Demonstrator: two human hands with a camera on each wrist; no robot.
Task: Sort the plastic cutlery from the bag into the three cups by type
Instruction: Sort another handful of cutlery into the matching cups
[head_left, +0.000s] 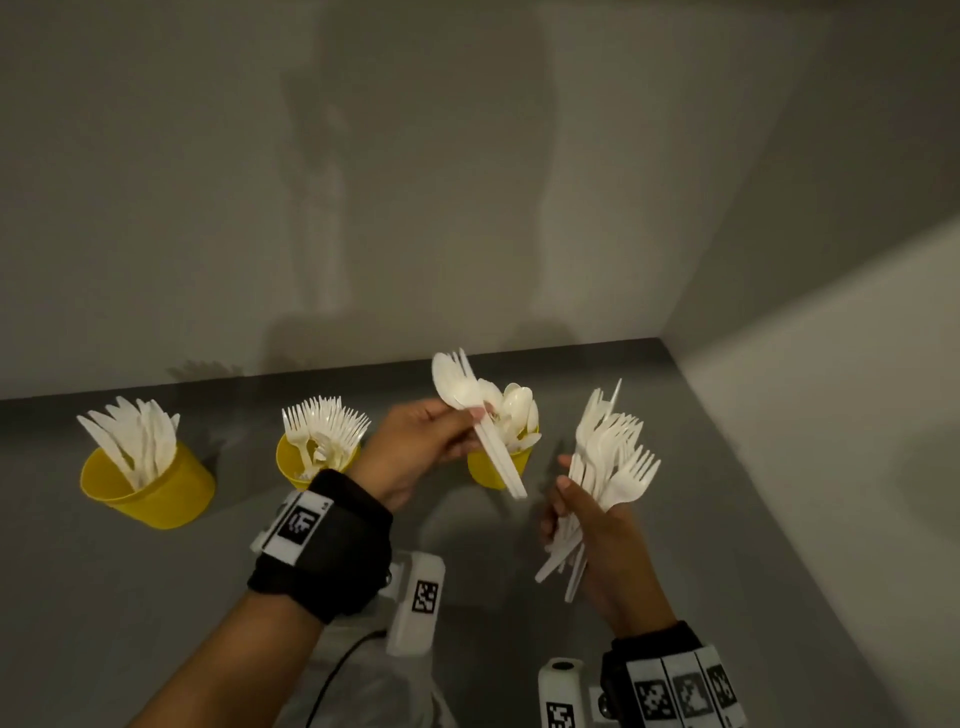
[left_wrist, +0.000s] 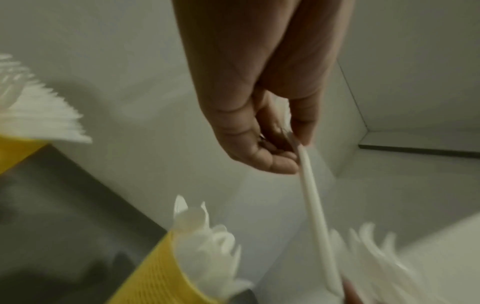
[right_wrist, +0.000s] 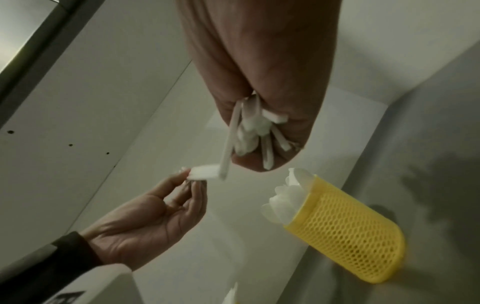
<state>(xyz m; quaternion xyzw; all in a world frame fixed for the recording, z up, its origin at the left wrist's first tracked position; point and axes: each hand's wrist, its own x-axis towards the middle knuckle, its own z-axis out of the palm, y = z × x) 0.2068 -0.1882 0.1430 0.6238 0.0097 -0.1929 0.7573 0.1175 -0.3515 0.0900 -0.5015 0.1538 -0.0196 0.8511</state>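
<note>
Three yellow mesh cups stand in a row on the grey table: a knife cup (head_left: 148, 488) at left, a fork cup (head_left: 311, 460) in the middle and a spoon cup (head_left: 498, 470) (right_wrist: 345, 236) at right. My left hand (head_left: 470, 428) (left_wrist: 293, 148) pinches a few white pieces (head_left: 467, 400), a spoon bowl foremost, just above the spoon cup. Their handles (left_wrist: 311, 205) slant down toward the right hand. My right hand (head_left: 576, 514) (right_wrist: 259, 133) grips a fanned bundle of cutlery (head_left: 613, 457), mostly forks, held upright to the right of the spoon cup.
A clear plastic bag (head_left: 363, 680) lies at the near edge between my forearms. Grey walls close off the table at the back and along the right. Bare table (head_left: 675, 519) stretches to the right of the spoon cup.
</note>
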